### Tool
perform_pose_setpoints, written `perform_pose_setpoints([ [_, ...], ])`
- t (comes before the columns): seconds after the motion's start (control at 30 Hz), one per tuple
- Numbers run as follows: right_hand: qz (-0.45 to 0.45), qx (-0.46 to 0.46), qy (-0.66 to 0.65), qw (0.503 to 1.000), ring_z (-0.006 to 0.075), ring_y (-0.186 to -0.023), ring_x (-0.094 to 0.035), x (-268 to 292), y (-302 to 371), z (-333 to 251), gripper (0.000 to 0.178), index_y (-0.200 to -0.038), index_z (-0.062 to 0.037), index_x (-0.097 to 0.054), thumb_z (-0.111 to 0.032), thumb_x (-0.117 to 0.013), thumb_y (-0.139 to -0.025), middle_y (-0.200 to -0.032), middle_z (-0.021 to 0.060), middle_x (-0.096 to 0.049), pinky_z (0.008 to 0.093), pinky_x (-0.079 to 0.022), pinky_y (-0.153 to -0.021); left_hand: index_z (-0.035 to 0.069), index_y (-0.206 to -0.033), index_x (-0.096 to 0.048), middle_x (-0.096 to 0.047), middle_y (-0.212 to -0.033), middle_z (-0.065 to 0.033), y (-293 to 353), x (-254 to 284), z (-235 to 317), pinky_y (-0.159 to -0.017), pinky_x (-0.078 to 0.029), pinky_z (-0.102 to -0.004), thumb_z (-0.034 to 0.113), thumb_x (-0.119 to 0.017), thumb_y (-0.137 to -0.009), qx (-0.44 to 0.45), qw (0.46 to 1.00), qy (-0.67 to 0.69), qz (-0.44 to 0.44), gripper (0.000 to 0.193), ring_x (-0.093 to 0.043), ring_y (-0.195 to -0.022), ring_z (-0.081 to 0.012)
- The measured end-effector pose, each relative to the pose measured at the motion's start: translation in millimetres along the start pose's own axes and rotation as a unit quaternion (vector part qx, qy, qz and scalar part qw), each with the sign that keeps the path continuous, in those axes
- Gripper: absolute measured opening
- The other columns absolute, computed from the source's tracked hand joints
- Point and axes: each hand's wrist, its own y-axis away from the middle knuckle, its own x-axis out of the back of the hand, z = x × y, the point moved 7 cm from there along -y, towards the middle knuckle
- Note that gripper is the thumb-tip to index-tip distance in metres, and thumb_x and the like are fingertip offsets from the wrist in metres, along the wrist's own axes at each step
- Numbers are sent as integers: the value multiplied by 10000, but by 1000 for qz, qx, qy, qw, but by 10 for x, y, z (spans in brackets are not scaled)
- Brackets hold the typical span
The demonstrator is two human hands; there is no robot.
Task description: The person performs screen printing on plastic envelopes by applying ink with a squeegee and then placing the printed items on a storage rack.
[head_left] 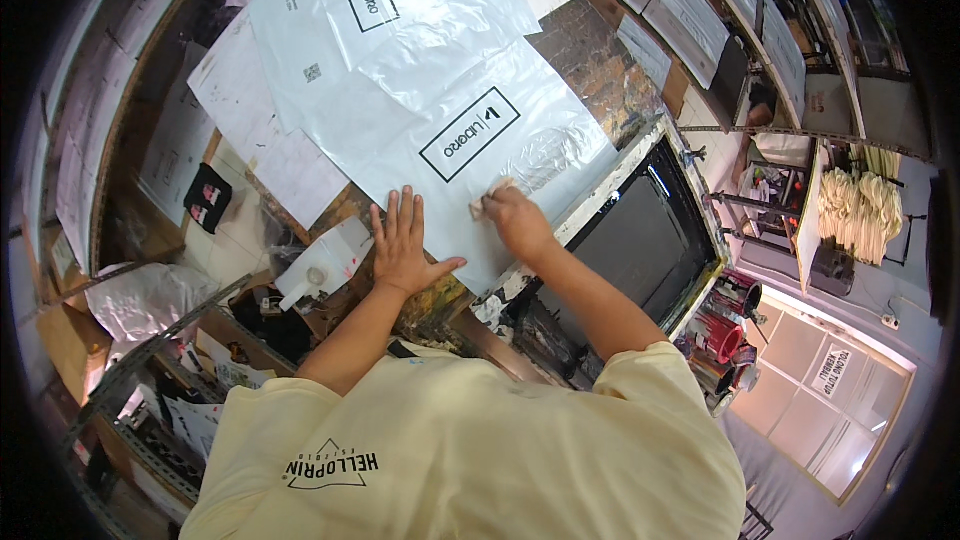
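A large white plastic mailing bag (385, 130) with black boxed print lies spread over the work table, its near edge facing me. My left hand (402, 248) presses flat on the bag's near left part, fingers stretched out and thumb apart. Closer to the right edge, my right hand (520, 225) is closed on a small crumpled beige rag (505, 184), held against the plastic just below the printed box. Most of the rag is hidden under the fingers. The bag's right side is wrinkled and shiny.
A screen-printing frame (640, 235) with black ink lies right of the bag. Ink cans (722, 337) stand beyond it. Metal racks (130, 70) with flat sheets line the left, and more shelves (690, 30) the far right. A white paper piece (322, 265) lies by my left forearm.
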Motion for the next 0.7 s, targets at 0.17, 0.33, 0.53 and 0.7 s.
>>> perform_pose_setpoints([
  [0.17, 146, -95, 50, 983, 367, -961, -651, 401, -267, 787, 158, -982, -20, -740, -87, -620, -906, -961, 184, -661, 443, -535, -826, -45, -1607, -146, -72, -1701, -207, -9, 46, 21, -1231, 115, -600, 901, -550, -733, -6, 1000, -18, 0, 1350, 40, -1579, -367],
  [0.33, 201, -139, 25, 969, 410, -874, -643, 919, -446, 1092, 191, -905, 10, -704, -118, -565, -936, -888, 223, -655, 489, -508, -791, -41, -1605, -166, -71, -1703, -197, -10, 50, 36, -1232, 114, -600, 914, -536, -731, -6, 1000, -21, 6, 1346, 49, -1579, -360],
  [0.53, -13, 0, 76, 997, 328, -939, -677, -21, 59, -194, 137, -938, -91, -689, -88, -572, -867, -942, 126, -676, 450, -566, -795, -80, -1582, -197, -117, -1687, -234, 4, 50, 29, -1235, 68, -612, 888, -599, -705, -8, 1000, -7, 19, 1367, -18, -1574, -393],
  [0.7, 120, -115, 204, 965, 321, -848, -664, 577, -183, 775, 144, -838, -98, -741, -211, -658, -873, -857, 129, -702, 456, -527, -752, -85, -1573, -228, -140, -1679, -236, 15, 88, 40, -1238, 60, -607, 913, -566, -701, -16, 999, -19, 31, 1368, -33, -1571, -392],
])
